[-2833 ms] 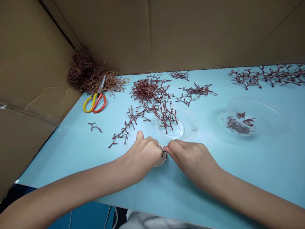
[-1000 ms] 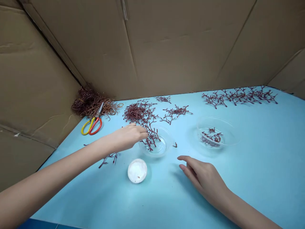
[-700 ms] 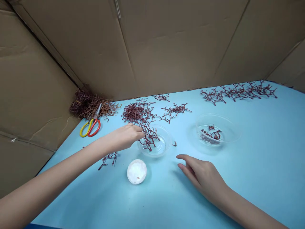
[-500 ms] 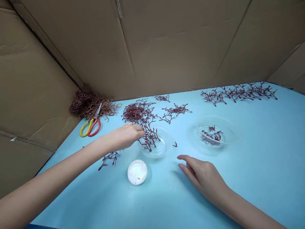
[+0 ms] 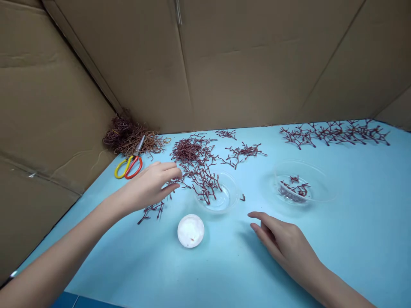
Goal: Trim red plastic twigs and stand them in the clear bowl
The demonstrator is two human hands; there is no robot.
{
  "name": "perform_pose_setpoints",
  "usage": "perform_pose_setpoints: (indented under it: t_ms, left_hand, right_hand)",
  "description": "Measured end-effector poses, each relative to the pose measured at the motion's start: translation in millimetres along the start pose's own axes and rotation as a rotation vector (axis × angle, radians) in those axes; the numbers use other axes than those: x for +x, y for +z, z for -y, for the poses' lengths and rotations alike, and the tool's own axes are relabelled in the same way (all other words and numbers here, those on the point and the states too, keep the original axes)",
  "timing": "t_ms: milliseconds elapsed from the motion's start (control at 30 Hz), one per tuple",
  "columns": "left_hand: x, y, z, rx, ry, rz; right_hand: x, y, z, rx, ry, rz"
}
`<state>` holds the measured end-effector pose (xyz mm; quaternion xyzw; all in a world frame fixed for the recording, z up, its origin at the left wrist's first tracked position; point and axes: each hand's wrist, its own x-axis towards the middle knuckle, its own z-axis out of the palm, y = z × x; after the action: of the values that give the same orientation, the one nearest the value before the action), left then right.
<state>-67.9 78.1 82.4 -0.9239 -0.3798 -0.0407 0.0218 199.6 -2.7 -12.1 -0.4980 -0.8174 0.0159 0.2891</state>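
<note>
My left hand (image 5: 157,184) hovers left of a clear round bowl (image 5: 229,201), its thumb and fingers apart and nothing seen between them. Dark red branched pieces (image 5: 207,184) lean over that bowl's left side, close to the fingertips. Near the right side of the bowl, my right hand (image 5: 282,241) is held over the blue table with thumb and forefinger apart, holding nothing. A small white round dish (image 5: 190,231) stands between the hands. More branched pieces (image 5: 152,209) lie beneath my left hand, partly hidden.
Yellow-and-red scissors (image 5: 133,164) lie by a tangled brown heap (image 5: 128,134) at the back left. A dense reddish pile (image 5: 188,149) sits behind the bowl. Another clear bowl (image 5: 305,164) holds small pieces. A branched row (image 5: 334,132) lines the back right, before cardboard walls (image 5: 237,68).
My left hand has drawn back leftward from the branched pieces at the bowl, and its fingers have opened. The whole view has shifted slightly. My right hand keeps its pose.
</note>
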Motion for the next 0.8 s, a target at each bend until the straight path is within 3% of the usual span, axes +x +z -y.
perform_pose_setpoints:
  t_ms: [167, 367, 500, 800]
  left_hand:
    - [-36, 12.9, -3, -0.180, -0.159, -0.133]
    - [-66, 45.4, 4, -0.349, -0.248, -0.091]
    - [-76, 59.2, 11, -0.384, -0.298, -0.109]
    - [-79, 69.6, 28, -0.465, -0.426, -0.137]
  right_hand:
    - [0, 1, -4, 0.003, -0.033, -0.054]
    - [19, 7, -14, -0.219, -0.227, -0.112]
    - [36, 8, -13, -0.381, -0.366, -0.066]
    - [54, 7, 14, -0.521, -0.445, 0.017]
